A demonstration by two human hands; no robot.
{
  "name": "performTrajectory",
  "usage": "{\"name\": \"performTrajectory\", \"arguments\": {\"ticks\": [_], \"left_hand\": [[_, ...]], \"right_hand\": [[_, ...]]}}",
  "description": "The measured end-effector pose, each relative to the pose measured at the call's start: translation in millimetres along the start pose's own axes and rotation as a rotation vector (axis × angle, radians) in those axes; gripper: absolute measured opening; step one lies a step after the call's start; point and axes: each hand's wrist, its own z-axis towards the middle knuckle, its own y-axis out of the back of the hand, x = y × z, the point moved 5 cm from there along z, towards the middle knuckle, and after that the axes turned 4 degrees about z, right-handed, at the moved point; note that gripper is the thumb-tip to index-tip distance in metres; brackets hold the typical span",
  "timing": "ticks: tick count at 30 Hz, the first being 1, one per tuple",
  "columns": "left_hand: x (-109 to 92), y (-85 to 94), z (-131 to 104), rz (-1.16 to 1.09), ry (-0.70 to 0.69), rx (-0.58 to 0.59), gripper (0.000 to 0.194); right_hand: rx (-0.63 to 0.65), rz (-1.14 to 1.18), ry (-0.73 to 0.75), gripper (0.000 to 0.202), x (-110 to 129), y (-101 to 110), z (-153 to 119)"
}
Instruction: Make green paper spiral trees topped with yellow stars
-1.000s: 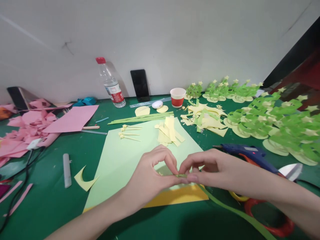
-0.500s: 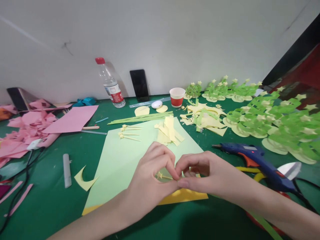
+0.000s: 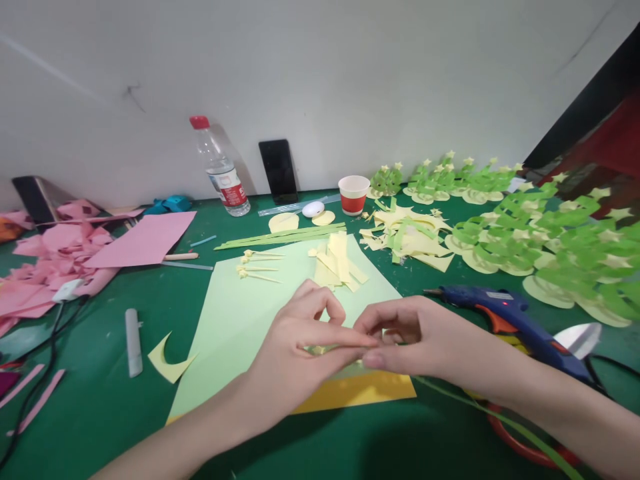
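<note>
The right hand (image 3: pixel 419 337) is pinching the long, flat, light-green paper strip (image 3: pixel 516 425) at its fingertips, the tail trailing over the red-handled scissors (image 3: pixel 511 445); the left hand (image 3: pixel 305 340) is meeting it above the pale-green paper sheet (image 3: pixel 235 320), its grip too hidden to tell. Even, gentle tension is probably serving best, keeping the strip flat and unsnagged. Compared with half a second ago, the left index finger is reaching straighter and more tail is showing

You have a bright green strip (image 3: pixel 525 435) over a dark green surface (image 3: pixel 100 417), pink paper (image 3: pixel 143 238) toward its left edge, a red-and-white cup (image 3: pixel 354 201) near its far edge.
</note>
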Motion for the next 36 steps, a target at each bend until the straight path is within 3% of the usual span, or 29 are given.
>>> {"name": "performTrajectory", "arguments": {"ticks": [7,18,22,25,30,36], "left_hand": [[2,-1.3,-1,-0.069,0.095,0.001,0.013],[-9,5.7,-5,0.217,-0.209,-0.165,0.008],[-13,2.8,-6,0.270,-0.304,-0.118,0.016],[-9,-0.6,-4,0.179,-0.227,-0.049,0.016],[5,-3.1,-2,-0.062,0.067,-0.019,0.016],[7,-5.2,-3,-0.147,0.116,-0.004,0.028]], "right_hand": [[0.036,-0.049,0.015,0.020,3,1,-1],[-0.078,0.058,0.017,0.017,2,0,-2],[-0.060,0.043,0.008,0.014,2,-1,-1],[-0.038,0.018,0.002,0.015,1,-2,-1],[-0.015,-0.058,-0.010,0.019,1,-1,-2],[0.002,-0.009,0.051,0.020,3,-5,-2]]}}
